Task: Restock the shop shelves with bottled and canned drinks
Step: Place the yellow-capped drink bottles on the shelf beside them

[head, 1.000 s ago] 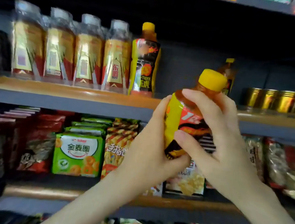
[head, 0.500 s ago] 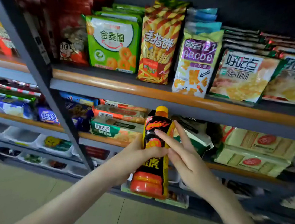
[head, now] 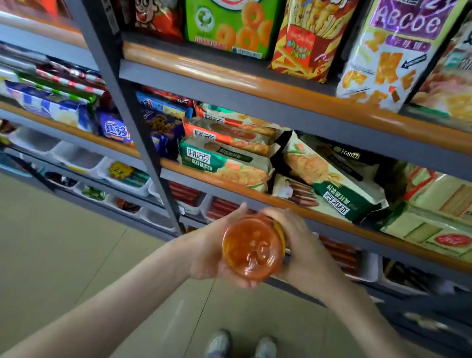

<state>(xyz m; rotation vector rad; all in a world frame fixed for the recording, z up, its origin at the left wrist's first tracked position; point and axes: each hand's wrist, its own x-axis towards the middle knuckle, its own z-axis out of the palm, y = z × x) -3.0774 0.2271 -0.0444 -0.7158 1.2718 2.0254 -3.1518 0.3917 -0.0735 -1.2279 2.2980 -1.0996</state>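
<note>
At the bottom centre of the frame were the person's pale shoes (head: 241,348) on the beige tiled floor (head: 43,260). Two bare forearms reached up from the lower corners to the middle of the frame. There the left hand (head: 206,252) cupped the orange drink bottle (head: 251,249) from the left, fingers curled under it. The right hand (head: 307,254) wrapped round its right side, fingers bent over the top edge. The bottle lay tipped with its clear base facing the camera, its cap out of sight. It was held in the air, in front of the orange-edged shelf (head: 370,232) and apart from it. On that shelf, right of centre, lay stacked biscuit packs (head: 225,163). A grey upright post (head: 135,126) ran from the upper left down to the middle. Along the top edge stood snack bags, a green ring-snack bag (head: 233,10) among them.
</note>
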